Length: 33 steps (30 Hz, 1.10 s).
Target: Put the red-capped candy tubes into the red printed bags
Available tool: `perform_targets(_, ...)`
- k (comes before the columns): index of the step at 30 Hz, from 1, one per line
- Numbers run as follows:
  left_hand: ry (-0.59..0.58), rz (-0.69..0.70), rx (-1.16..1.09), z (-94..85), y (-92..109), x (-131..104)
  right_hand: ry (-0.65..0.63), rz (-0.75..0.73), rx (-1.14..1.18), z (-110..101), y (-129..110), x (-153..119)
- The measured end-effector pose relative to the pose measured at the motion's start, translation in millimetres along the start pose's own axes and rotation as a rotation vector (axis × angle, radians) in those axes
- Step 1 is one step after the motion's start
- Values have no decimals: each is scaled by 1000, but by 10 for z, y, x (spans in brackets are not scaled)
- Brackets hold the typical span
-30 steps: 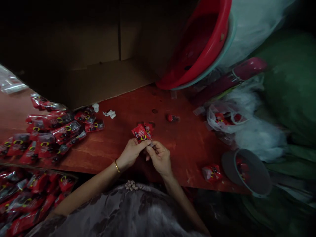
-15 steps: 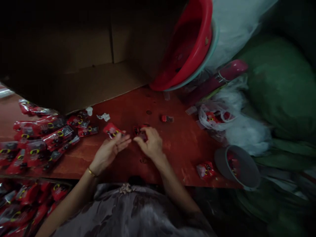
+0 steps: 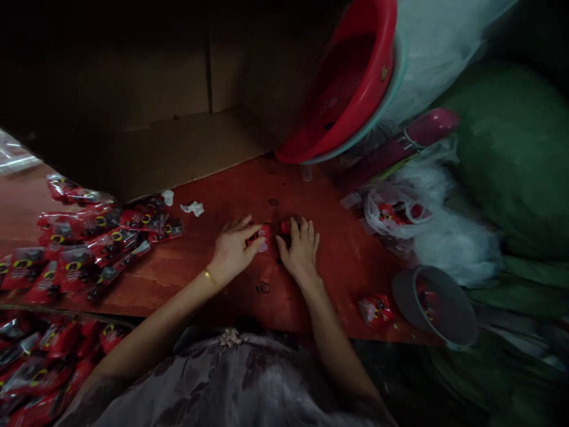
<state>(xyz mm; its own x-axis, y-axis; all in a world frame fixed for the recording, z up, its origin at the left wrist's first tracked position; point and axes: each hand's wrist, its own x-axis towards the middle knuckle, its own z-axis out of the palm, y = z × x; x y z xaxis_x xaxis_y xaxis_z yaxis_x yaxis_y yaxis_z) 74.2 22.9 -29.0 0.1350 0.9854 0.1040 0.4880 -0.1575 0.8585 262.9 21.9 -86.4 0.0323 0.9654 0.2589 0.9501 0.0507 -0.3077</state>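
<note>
A small red packet (image 3: 263,238) lies on the reddish table (image 3: 178,267) near the middle. My left hand (image 3: 233,248) is beside it, fingers apart, with thumb and fingertips at its left side. A second small red item (image 3: 285,226) sits under the fingers of my right hand (image 3: 300,246), which is spread over the table; most of that item is hidden. Many red packets with yellow rings and clear tops (image 3: 74,267) are piled on the left of the table.
An open cardboard box (image 3: 178,142) stands at the back, beside a red basin (image 3: 373,101). To the right are a pink flask (image 3: 427,127), a plastic bag (image 3: 395,213), one packet (image 3: 376,309) and a grey bucket (image 3: 435,305). More packets (image 3: 57,344) fill the lower left.
My left hand has moved right, and the packet it held is no longer between its fingers. My right hand has moved right, over the small red item. The view has shifted slightly.
</note>
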Motion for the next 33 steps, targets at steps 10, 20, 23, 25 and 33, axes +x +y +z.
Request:
perform_targets(10, -29, 182, 484, 200, -232, 138, 208, -123, 306, -205, -174, -217)
perform_targets(20, 178, 81, 164, 29, 104, -79, -65, 201, 1075, -219, -577, -46)
perform_targets(23, 135, -132, -203, 22, 135, -108, -29, 191, 1087, -246, -611, -63)
perform_targets(25, 35, -260, -469, 32, 135, -113, -20, 131, 1031, -260, -604, -97)
perform_targets(33, -9, -663, -956, 55, 186, -120, -4, 43, 885, -222, -604, -194)
